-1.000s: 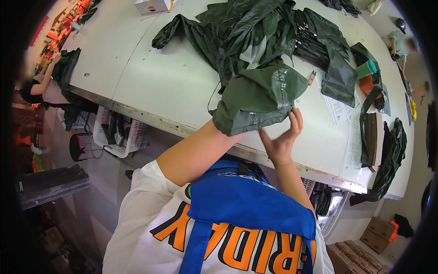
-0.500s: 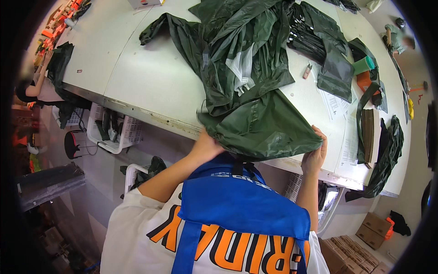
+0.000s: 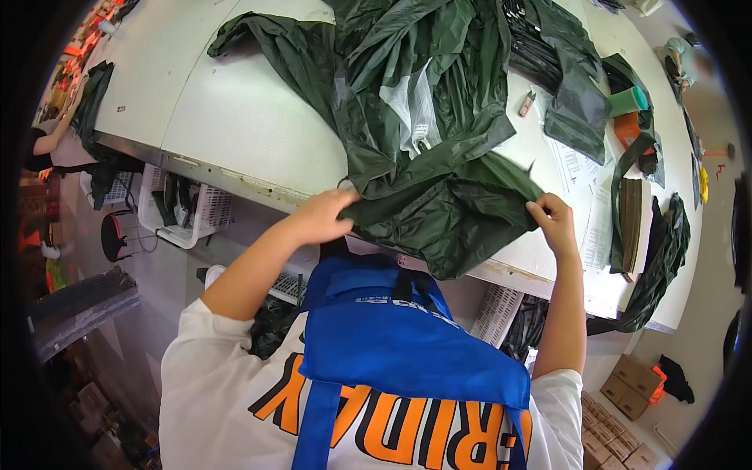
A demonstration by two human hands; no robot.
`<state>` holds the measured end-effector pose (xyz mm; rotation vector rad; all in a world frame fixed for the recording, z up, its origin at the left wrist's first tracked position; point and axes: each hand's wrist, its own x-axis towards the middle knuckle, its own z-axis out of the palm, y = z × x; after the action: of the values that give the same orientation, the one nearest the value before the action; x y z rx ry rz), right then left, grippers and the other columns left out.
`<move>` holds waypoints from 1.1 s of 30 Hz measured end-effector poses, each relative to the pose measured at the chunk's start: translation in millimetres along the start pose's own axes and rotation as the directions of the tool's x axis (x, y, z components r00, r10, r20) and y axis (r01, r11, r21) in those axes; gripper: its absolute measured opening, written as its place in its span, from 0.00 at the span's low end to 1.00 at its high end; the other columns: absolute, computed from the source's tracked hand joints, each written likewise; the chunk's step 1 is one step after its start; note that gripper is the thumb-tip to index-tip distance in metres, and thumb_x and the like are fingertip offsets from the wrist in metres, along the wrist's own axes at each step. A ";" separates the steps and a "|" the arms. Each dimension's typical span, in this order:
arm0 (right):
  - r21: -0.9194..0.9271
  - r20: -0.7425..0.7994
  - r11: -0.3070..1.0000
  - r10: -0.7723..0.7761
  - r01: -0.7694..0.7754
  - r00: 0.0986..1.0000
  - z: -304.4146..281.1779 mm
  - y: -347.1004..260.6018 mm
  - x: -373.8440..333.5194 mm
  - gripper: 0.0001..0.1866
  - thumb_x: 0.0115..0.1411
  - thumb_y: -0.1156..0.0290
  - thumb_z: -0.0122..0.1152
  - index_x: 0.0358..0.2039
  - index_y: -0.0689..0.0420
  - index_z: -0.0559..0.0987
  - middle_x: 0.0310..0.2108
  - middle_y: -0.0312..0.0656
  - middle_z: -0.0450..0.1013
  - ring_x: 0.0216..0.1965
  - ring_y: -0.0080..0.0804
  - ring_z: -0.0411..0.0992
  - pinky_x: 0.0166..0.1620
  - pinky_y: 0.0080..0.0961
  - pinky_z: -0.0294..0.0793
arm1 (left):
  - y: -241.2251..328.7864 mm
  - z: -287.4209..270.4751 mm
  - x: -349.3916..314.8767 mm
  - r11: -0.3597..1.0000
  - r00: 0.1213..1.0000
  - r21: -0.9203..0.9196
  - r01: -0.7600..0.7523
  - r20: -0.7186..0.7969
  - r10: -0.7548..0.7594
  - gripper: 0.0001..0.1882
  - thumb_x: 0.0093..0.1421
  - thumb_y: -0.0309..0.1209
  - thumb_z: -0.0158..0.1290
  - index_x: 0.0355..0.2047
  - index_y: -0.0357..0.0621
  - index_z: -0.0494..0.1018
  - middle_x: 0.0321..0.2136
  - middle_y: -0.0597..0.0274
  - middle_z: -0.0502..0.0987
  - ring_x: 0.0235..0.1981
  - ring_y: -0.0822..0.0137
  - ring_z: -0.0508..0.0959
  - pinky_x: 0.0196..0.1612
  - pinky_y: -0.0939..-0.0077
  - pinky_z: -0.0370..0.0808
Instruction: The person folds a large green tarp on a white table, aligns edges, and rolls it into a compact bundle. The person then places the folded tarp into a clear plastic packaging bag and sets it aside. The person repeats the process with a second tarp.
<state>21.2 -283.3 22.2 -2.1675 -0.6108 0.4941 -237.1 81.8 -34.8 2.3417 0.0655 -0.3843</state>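
A dark green raincoat (image 3: 423, 102) of thin, shiny fabric lies crumpled over the white table, with a pale mesh lining showing in its middle. Its near end, which looks like a hood (image 3: 462, 211), droops over the table's front edge. My left hand (image 3: 325, 213) grips the left corner of that end, thumb and fingers closed on the cloth. At the right corner my right hand (image 3: 552, 219) pinches the fabric between thumb and fingers. The cloth between my hands sags in loose folds.
More folded dark green garments (image 3: 576, 117) lie at the right, near a small pinkish-red tool (image 3: 527, 103), paper sheets and a green cup-like roll (image 3: 629, 102). White baskets (image 3: 188, 211) stand below the table. At the far left another person's arm (image 3: 59, 133) handles dark cloth.
My left hand has moved up and come out from under the cloth onto its left corner. My right hand has risen slightly. The near end, spread smooth before, now hangs folded and slack.
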 end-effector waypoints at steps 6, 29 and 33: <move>-0.213 0.043 0.975 0.076 -0.066 0.996 54.8 12.1 8.9 0.12 0.55 0.69 0.64 0.25 0.63 0.73 0.23 0.40 0.68 0.24 0.29 0.65 0.29 0.28 0.65 | -4.8 -30.0 78.9 0.883 0.946 0.338 0.325 -0.125 -0.300 0.39 0.51 0.49 0.56 0.58 0.39 0.62 0.60 0.45 0.58 0.53 0.45 0.65 0.56 0.57 0.65; 0.016 0.589 0.935 -0.295 0.353 0.753 82.2 -50.8 -39.7 0.09 0.51 0.72 0.62 0.34 0.57 0.79 0.33 0.44 0.73 0.41 0.44 0.70 0.48 0.36 0.69 | -20.8 -0.8 -26.3 0.994 0.983 -0.027 0.110 -0.147 -0.113 0.07 0.48 0.26 0.55 0.27 0.38 0.70 0.32 0.54 0.74 0.42 0.53 0.71 0.45 0.66 0.68; 0.028 0.313 0.848 -0.510 0.529 0.801 79.9 -41.6 -17.8 0.14 0.50 0.77 0.63 0.39 0.58 0.77 0.40 0.44 0.74 0.43 0.43 0.72 0.47 0.35 0.71 | -1.2 17.1 -18.2 0.952 0.933 0.078 0.296 -0.239 -0.271 0.12 0.48 0.34 0.56 0.33 0.44 0.74 0.32 0.57 0.76 0.45 0.53 0.70 0.47 0.61 0.67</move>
<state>-46.5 -222.3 10.2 -1.8700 -1.3679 0.5156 -259.1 72.0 -41.8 2.4847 0.5099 -0.2643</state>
